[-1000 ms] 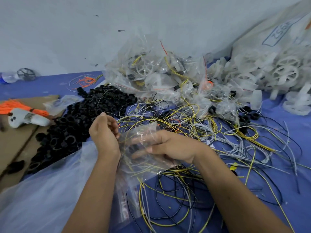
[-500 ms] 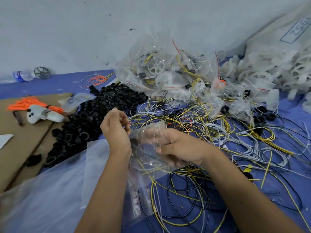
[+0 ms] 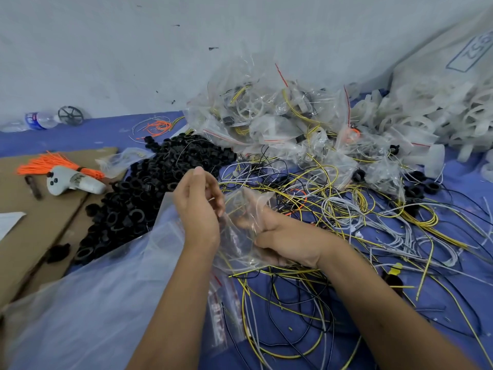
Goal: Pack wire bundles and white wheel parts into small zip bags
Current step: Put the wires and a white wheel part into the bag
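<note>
Here, far left: a water bottle is seen lying by the wall, with a dark spoked wheel just beside it.
Cardboard: a brown cardboard sheet is laid over the blue table; an orange wire bundle and a white controller are rested on it.
Black parts: a heap of black rings is piled between the cardboard and the hands.
Large bag: a big clear plastic bag is spread at lower left, under the left forearm.
Left hand: the left hand is raised with its fingers curled, and the edge of the small zip bag is pinched by it.
Zip bag: it is held between both hands, above the loose wires.
Right hand: the right hand is closed round the bag's lower side, partly veiled by the plastic.
Behind: a pile of filled zip bags is stacked near the wall.
Far right: white wheel parts are heaped beside a large sack.
</note>
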Tool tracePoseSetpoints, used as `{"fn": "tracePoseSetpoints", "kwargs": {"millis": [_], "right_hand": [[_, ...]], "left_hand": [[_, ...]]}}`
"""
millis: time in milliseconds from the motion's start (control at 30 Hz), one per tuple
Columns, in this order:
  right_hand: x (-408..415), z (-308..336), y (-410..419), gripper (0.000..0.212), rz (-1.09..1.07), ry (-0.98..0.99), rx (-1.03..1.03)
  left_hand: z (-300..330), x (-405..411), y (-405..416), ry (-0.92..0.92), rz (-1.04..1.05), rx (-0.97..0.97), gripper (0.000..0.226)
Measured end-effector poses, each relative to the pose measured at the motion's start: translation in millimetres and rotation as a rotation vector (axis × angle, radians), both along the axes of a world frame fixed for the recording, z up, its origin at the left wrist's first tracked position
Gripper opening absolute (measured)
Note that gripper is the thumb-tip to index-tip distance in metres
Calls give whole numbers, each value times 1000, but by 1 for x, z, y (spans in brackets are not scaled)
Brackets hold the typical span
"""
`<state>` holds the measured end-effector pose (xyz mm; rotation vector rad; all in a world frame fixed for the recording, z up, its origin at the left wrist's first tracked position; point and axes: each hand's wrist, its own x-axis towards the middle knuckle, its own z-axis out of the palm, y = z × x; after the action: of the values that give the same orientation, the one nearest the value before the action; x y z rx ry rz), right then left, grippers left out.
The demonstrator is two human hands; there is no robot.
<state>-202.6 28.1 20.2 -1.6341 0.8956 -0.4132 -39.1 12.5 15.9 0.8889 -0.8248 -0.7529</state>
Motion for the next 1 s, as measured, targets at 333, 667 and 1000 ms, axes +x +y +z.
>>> {"fn": "tracePoseSetpoints", "kwargs": {"millis": [333,667,1000], "right_hand": [[-2,-1,-8,83,-129,-77,-28],[-5,-7,-15,71,-99,-242,9],[-7,-10,-20,65,-173,-176,-71]], "left_hand": [[-16,-4,-2,-563,148,284,43],[-15,10,2,-1034,280,456,11],[-11,5,6,-1069,276,513,19]]}}
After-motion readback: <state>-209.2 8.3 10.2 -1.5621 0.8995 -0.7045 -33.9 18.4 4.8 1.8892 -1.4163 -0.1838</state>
